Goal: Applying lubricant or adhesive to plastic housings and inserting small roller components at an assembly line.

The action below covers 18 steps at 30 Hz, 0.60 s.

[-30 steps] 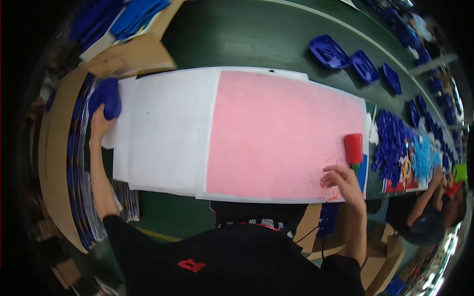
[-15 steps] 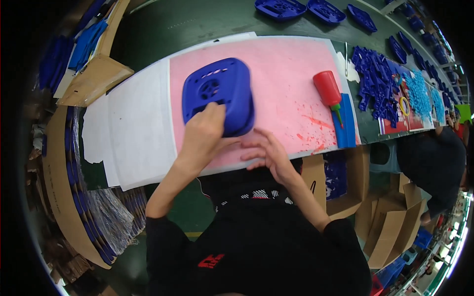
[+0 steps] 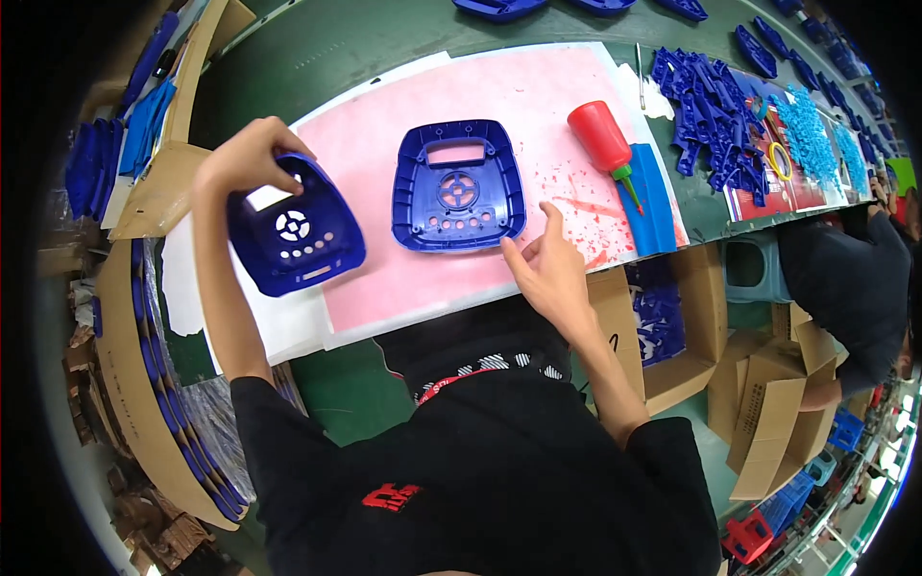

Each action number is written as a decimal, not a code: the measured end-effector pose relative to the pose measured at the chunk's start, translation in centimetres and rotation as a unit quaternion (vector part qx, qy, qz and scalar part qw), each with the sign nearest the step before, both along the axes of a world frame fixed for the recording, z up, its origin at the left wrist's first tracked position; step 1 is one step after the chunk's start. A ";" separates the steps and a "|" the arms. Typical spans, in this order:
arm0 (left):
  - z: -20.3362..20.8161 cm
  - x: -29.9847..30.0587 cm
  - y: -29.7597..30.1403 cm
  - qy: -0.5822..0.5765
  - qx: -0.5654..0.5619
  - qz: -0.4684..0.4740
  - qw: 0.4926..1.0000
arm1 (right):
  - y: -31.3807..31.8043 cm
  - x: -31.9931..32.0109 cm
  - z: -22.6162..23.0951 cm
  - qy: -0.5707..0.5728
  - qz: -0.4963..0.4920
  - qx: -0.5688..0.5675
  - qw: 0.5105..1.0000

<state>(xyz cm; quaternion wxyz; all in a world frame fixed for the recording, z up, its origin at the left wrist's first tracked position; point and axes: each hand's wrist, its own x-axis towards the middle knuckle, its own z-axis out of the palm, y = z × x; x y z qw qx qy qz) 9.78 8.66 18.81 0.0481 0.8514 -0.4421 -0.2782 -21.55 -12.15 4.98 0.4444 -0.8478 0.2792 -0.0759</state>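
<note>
My left hand (image 3: 248, 161) grips the upper edge of a blue plastic shell (image 3: 257, 252), which is tilted over the left side of the pink sheet (image 3: 370, 298). The shell has a rectangular window, a round slotted grille and a row of small holes. A matching blue plastic housing (image 3: 488, 204) lies on the sheet with its ribbed inside up. Beside that housing's lower right corner is my right hand (image 3: 557, 271), thumb and forefinger apart, holding nothing. The thumb is close to the rim; I cannot tell whether it touches.
On the right of the sheet, a red squeeze bottle (image 3: 597, 136) with a green nozzle rests against a blue flat piece (image 3: 655, 216). Beyond lie a thin metal rod (image 3: 641, 79) and piled blue parts (image 3: 706, 120). An open carton (image 3: 706, 331) and a co-worker (image 3: 850, 298) are farther right.
The two blue shells were together under my left hand; now one is lifted away to the left and the other lies inside up. My right hand has shifted right and up.
</note>
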 end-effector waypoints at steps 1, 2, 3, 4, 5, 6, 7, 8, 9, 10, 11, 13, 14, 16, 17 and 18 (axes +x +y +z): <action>-2.1 1.8 0.0 0.003 0.052 0.011 0.999 | -0.3 0.3 -0.2 -0.004 0.001 0.005 1.000; -4.6 3.1 1.2 -0.065 0.033 -0.027 0.997 | -0.4 1.0 -0.7 0.028 0.034 -0.048 0.998; -7.6 3.8 1.3 -0.115 0.043 0.007 0.992 | -0.3 2.0 -1.1 0.057 0.065 -0.105 0.991; -9.7 3.0 0.2 -0.226 0.018 -0.029 0.974 | -0.5 2.0 -0.5 0.045 0.065 -0.063 0.995; -10.3 1.7 -1.6 -0.223 -0.046 -0.036 0.973 | -0.9 1.8 -0.9 0.041 0.061 -0.057 0.996; -9.3 -0.9 -3.5 -0.213 -0.070 -0.011 0.975 | -1.0 1.7 -0.4 0.044 0.047 -0.060 0.996; -9.3 -2.4 -4.3 -0.251 -0.116 -0.029 0.961 | -1.1 1.4 0.5 0.048 0.035 -0.065 0.996; -9.5 -4.5 -5.5 -0.256 -0.183 0.006 0.949 | -1.1 0.7 0.7 0.057 0.036 -0.068 0.995; -9.6 -6.7 -6.5 -0.259 -0.250 0.043 0.932 | -0.9 0.0 1.0 0.077 0.043 -0.089 0.992; -10.0 -8.2 -7.4 -0.256 -0.239 0.061 0.935 | -0.9 -0.5 1.4 0.096 0.050 -0.112 0.988; -10.6 -9.3 -8.1 -0.251 -0.229 0.079 0.937 | -1.0 -1.0 2.3 0.129 0.071 -0.095 0.985; -12.5 -10.2 -9.2 -0.261 -0.303 0.077 0.913 | -2.9 -2.0 3.3 0.112 0.127 -0.159 0.973; -13.4 -9.7 -9.1 -0.182 -0.332 0.152 0.913 | -4.4 -1.8 4.0 0.082 0.113 -0.221 0.965; -15.3 -8.7 -8.3 -0.094 -0.437 0.241 0.861 | -7.7 0.3 5.9 0.079 0.046 -0.323 0.942; -17.1 -7.7 -7.9 -0.078 -0.459 0.247 0.850 | -9.6 1.3 6.6 0.080 0.019 -0.381 0.921; -17.7 -7.2 -7.6 -0.050 -0.469 0.235 0.850 | -11.8 2.2 6.2 0.080 0.024 -0.420 0.904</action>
